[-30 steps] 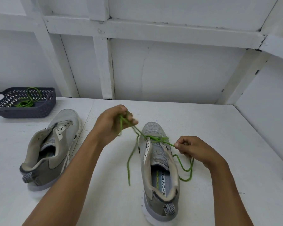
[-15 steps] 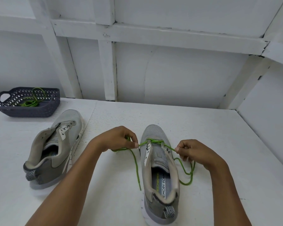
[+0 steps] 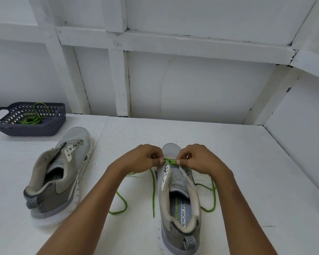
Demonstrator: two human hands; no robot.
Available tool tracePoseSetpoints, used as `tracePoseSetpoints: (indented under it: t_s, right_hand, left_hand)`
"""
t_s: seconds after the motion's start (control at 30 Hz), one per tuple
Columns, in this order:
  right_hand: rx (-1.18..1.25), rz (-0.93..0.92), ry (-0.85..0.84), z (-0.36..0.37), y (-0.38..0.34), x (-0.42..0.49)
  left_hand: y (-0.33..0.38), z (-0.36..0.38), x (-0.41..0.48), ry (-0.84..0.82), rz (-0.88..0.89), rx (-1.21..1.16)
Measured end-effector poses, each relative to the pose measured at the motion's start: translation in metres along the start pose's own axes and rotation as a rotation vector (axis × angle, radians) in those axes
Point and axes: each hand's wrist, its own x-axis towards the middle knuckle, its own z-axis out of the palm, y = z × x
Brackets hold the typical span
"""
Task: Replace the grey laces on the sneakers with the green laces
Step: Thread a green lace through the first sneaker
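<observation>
A grey sneaker stands in front of me, toe pointing away, with a green lace crossing its lowest eyelets. My left hand and my right hand are close together over the toe end, each pinching the lace at the crossing. Loose lace ends trail on the table on both sides of the shoe. A second grey sneaker without a lace lies to the left, tilted.
A dark perforated basket at the back left holds another green lace. The white table meets white panelled walls at the back and right.
Both hands have come together over the shoe's toe end. My left hand came down from a raised pull, and the lace ends have gone slack on the table.
</observation>
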Motion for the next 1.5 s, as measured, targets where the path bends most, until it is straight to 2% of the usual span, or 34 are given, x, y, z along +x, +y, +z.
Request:
tracePoseSetpoints:
  t_s: [0.2, 0.37, 0.47, 0.53, 0.63, 0.7, 0.9, 1.07, 1.2, 1.3, 1.43, 1.5]
  right_hand:
    - [-0.097, -0.016, -0.088, -0.003, -0.006, 0.005]
    - [-0.039, -0.005, -0.127, -0.004, -0.004, 0.009]
    - [-0.061, -0.024, -0.137, -0.004, -0.006, 0.01]
    - [-0.05, -0.031, -0.143, -0.003, -0.007, 0.011]
    - [-0.002, -0.026, -0.144, -0.003, -0.005, 0.012]
    - [0.021, -0.018, -0.14, -0.003, -0.003, 0.013]
    - [0.065, 0.003, -0.127, -0.004, 0.001, 0.013]
    - [0.086, 0.03, -0.073, -0.004, 0.011, 0.0]
    - [0.075, 0.049, 0.034, -0.007, 0.016, -0.017]
    - [0.079, 0.045, 0.158, -0.01, 0.013, -0.022]
    - [0.138, 0.068, 0.125, -0.008, 0.005, -0.03]
    - [0.147, 0.089, 0.111, -0.004, 0.002, -0.032]
  left_hand:
    - [0.002, 0.003, 0.001, -0.018, -0.019, -0.04]
    - [0.004, 0.003, 0.004, -0.018, 0.027, 0.043]
    - [0.006, 0.004, 0.008, -0.043, -0.004, 0.088]
    - [0.006, 0.005, 0.01, -0.069, -0.068, 0.019]
    - [0.005, 0.005, 0.011, -0.079, -0.145, -0.233]
    - [0.004, 0.005, 0.012, -0.07, -0.152, -0.281]
    - [0.009, 0.001, 0.014, -0.099, -0.156, -0.163]
    - [0.009, -0.004, 0.011, -0.113, -0.144, 0.092]
    - [-0.003, -0.009, 0.004, -0.021, -0.138, 0.211]
    - [-0.007, -0.013, 0.0, 0.125, -0.059, 0.354]
    - [-0.01, -0.015, -0.01, 0.346, 0.052, 0.371]
    - [-0.008, -0.016, -0.019, 0.279, 0.091, 0.299]
